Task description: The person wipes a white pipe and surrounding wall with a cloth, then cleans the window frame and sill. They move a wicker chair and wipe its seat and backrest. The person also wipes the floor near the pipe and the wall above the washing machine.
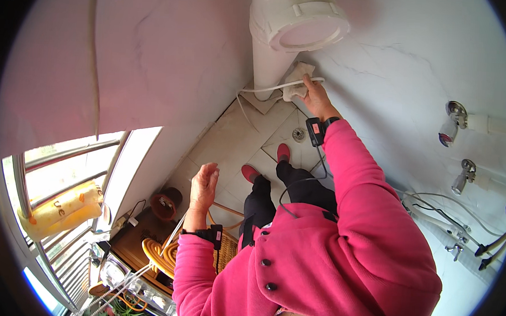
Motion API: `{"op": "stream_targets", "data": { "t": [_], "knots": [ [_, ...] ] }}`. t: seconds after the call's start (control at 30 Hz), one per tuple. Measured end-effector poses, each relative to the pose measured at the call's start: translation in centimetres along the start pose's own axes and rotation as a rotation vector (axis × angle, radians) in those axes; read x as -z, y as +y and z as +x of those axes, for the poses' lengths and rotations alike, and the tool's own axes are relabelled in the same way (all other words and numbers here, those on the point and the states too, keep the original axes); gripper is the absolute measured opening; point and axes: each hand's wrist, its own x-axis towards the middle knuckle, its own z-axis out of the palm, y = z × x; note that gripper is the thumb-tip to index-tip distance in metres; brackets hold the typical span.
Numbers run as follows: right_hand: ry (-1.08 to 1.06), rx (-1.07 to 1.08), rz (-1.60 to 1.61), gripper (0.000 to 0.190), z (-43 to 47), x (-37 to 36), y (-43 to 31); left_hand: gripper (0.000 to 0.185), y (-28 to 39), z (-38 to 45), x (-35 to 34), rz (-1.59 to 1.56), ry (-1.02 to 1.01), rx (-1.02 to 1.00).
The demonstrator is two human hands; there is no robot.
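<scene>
My right hand point(315, 96) is closed on a pale, stained cloth point(297, 85) and on a white hose point(278, 86), against the wall in the corner at the top. The hose loops left in front of a thick white drain pipe point(268, 66), whose round capped fitting point(310, 28) is above. My left hand point(204, 186) is raised at the left, fingers loosely bent, with nothing seen in it. A strap with a small black box is on each of my wrists.
A floor drain point(298, 134) lies near my red shoes. At right, angle valves point(450, 123) and a tap point(457, 248) with hoses stick out from the wall. At left are a barred window, a brown pot point(166, 203), a coiled orange hose point(160, 256) and a wicker basket point(229, 251).
</scene>
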Motion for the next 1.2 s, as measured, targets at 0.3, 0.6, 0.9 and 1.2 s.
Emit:
{"op": "stream_targets", "data": {
  "t": [0.3, 0.6, 0.9, 1.2],
  "knots": [
    [-0.224, -0.040, 0.170, 0.035, -18.0, -10.8, -7.7, 0.084, 11.2, 1.3, -2.0, 0.297, 0.006, -0.495],
    [-0.336, 0.100, 0.199, 0.034, -26.3, -15.3, -15.3, 0.032, 18.7, 1.0, -0.4, 0.085, 0.018, -0.692],
    [-0.510, 0.217, -0.620, 0.048, -31.0, -16.3, -18.4, 0.014, 24.5, 0.1, 4.5, -0.027, 0.303, -0.631],
    [-0.128, 1.083, -1.574, 0.043, -36.4, -19.0, -24.5, 0.017, 26.9, -0.9, 8.9, 0.319, 0.128, -0.867]
  ]
}}
